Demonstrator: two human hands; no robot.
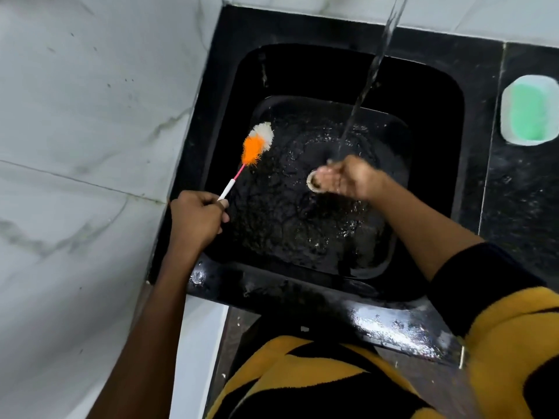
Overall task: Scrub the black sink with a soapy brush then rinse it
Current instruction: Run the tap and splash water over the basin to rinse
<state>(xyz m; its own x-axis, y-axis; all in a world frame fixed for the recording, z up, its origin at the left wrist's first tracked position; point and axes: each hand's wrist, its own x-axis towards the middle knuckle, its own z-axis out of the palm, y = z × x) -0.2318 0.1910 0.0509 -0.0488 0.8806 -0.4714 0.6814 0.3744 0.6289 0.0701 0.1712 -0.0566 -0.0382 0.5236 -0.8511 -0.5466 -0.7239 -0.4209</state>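
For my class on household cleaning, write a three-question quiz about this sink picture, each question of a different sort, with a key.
1. True or false: the left hand holds the brush by its handle, bristles raised above the black sink.
2. Where does the water stream land?
A. on the brush
B. on the right hand, over the drain
C. on the soap dish
3. Fill in: the soap in the dish on the counter is ____ in colour.

Key: 1 true; 2 B; 3 green.
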